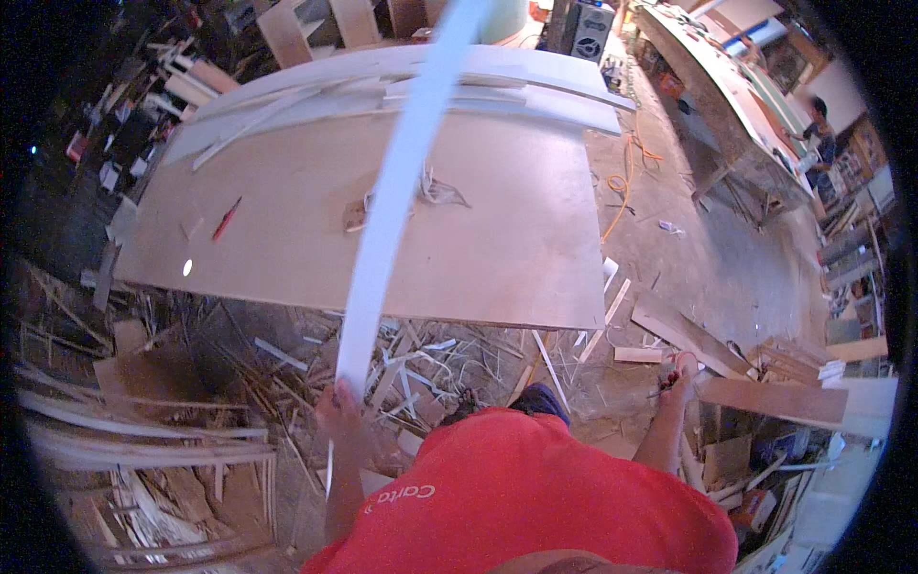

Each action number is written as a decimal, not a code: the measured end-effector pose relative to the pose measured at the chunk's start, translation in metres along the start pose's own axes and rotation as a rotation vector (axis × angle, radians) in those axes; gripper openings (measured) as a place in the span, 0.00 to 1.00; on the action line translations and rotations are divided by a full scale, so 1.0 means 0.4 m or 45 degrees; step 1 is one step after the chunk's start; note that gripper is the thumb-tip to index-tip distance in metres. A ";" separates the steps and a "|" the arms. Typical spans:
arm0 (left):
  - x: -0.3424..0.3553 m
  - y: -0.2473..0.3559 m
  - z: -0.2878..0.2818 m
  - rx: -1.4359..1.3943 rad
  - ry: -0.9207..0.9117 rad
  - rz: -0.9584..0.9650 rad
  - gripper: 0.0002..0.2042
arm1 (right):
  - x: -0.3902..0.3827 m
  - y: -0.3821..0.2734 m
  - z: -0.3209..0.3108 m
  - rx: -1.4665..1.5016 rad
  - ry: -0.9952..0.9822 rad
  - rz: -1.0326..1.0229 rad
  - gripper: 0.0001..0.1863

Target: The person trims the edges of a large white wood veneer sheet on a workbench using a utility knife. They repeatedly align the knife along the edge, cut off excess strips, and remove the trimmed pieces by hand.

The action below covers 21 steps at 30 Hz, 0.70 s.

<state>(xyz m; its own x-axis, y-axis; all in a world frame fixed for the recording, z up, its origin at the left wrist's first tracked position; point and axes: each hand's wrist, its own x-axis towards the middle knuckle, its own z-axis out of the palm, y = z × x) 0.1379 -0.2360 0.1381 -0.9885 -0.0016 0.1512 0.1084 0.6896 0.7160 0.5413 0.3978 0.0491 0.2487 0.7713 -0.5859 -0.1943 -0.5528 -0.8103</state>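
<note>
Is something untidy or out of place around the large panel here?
Yes: pale offcuts litter the floor before the panel, and an orange cord lies in loose loops beside it; both look untidy underfoot.

Dark speaker (590,36) at the back, orange cable (627,180) on the floor (732,263), person (822,148) beside a long workbench (712,81)

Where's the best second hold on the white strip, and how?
Probably higher up, coming from its right and pinching across the long edges: the strip is long and narrow, and the left grip holds only its lower part.
</note>
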 end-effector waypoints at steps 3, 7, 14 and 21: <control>0.022 0.165 0.045 0.113 0.077 0.191 0.23 | 0.102 -0.051 -0.074 0.095 0.015 -0.117 0.17; 0.075 0.316 0.090 0.294 -0.160 0.264 0.25 | 0.176 -0.122 -0.043 0.120 0.049 -0.289 0.17; 0.203 0.548 0.269 0.473 -0.604 0.329 0.30 | 0.055 -0.315 0.075 0.051 0.142 -0.580 0.11; 0.351 0.582 0.420 0.736 -0.796 0.625 0.34 | 0.089 -0.405 0.171 -0.014 0.051 -0.611 0.11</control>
<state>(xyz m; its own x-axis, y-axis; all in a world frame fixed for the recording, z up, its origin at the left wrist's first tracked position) 0.0065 0.0461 0.2116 -0.7430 0.6487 -0.1646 0.6186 0.7595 0.2013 0.5167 0.5365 0.1604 0.3444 0.9275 -0.1457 -0.0384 -0.1411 -0.9892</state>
